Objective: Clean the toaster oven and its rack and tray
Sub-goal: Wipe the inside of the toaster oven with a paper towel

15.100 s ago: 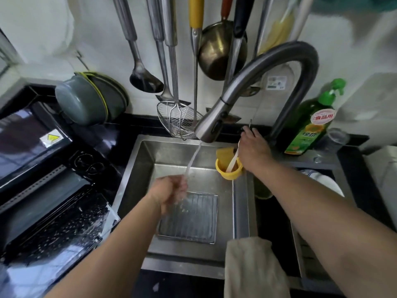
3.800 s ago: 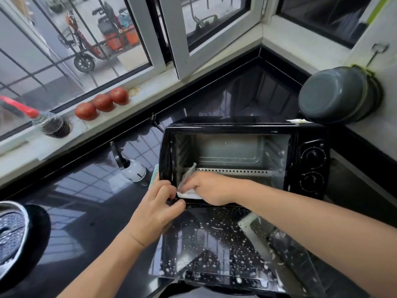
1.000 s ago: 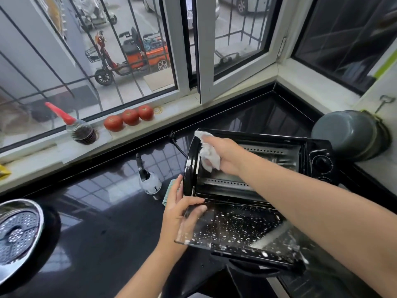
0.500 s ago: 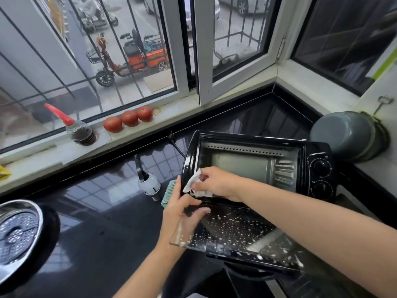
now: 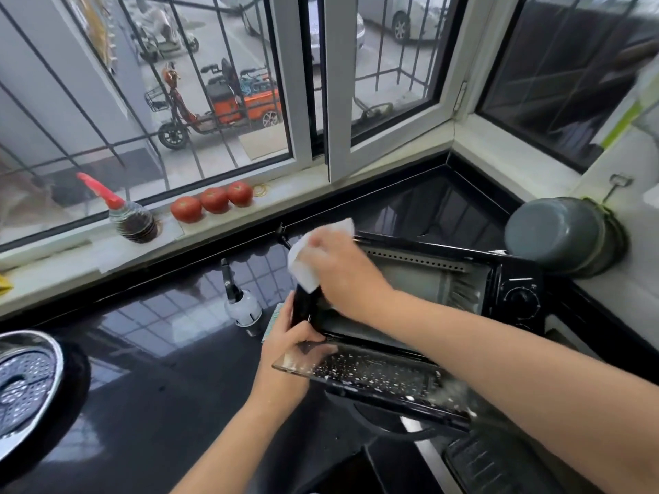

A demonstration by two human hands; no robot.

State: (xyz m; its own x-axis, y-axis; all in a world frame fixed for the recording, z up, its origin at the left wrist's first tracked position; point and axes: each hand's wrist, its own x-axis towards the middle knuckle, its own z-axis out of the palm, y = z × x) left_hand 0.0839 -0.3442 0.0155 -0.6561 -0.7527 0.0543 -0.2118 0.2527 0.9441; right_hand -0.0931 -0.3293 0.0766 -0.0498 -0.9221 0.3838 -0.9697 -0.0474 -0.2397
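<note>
On the dark worktop [image 5: 142, 404] the left hand [image 5: 285, 345] grips the open door's [image 5: 374, 372] near-left corner, while the right hand [image 5: 338, 269], closed on a white cloth [image 5: 303, 269], has risen from the toaster oven's [image 5: 499, 290] floor to its top-left frame, suggesting wiping now covers the front frame.

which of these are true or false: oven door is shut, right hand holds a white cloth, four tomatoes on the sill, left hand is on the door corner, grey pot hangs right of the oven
1. The toaster oven door is shut. False: it is folded down open, speckled with white droplets.
2. The right hand holds a white cloth. True, at the oven's upper left corner.
3. Four tomatoes sit on the windowsill. False: there are three.
4. The left hand grips the door's left corner. True.
5. A grey pot hangs to the right of the oven. True.
</note>
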